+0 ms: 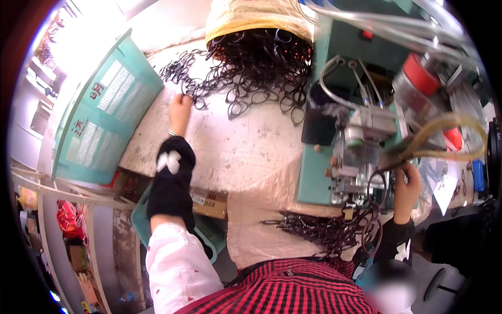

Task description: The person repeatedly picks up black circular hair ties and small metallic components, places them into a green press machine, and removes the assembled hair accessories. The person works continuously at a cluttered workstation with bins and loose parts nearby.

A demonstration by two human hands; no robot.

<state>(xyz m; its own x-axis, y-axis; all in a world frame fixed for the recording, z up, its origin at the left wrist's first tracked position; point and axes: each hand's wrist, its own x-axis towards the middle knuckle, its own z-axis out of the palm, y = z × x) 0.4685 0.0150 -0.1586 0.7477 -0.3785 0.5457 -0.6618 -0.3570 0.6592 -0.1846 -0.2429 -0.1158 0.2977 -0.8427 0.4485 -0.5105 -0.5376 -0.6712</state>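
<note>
My left hand (179,111) reaches across the white worktable (240,146) to a spread of dark eyeglass frames (246,78) and pinches one at the pile's left edge. My right hand (407,184) is at the right side of a small grey and teal machine (361,152), fingers closed on a dark eyeglass frame (377,184) held against it. A second heap of dark frames (324,227) lies on cloth in my lap below the machine. Both forearms wear black sleeve covers.
A teal plastic crate (102,115) leans at the table's left. A yellowish sack (256,18) spills frames at the back. Hoses and a red-capped jar (418,76) crowd the right. A cardboard box (209,203) sits under the table edge.
</note>
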